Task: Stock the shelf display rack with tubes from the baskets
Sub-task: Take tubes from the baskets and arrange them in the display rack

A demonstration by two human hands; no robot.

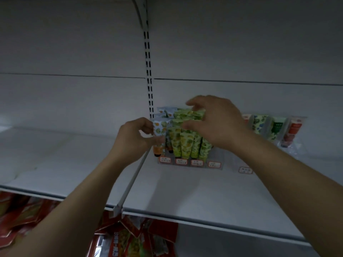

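An orange-capped tube (pixel 158 135) is pinched by the left hand (pixel 132 139) at the left end of the display rack (pixel 225 157), near the shelf's (pixel 185 193) rear edge. Green tubes (pixel 185 143) are spanned by the right hand (pixel 220 123); whether it grips them cannot be told.

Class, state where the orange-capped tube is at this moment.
In the head view, the orange-capped tube is left of centre, held by the left hand at the display rack's left end, beside yellow-green tubes.

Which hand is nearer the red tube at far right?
Right. The right hand is at green tubes left of the red tube; the left hand, farther left, holds the orange-capped tube.
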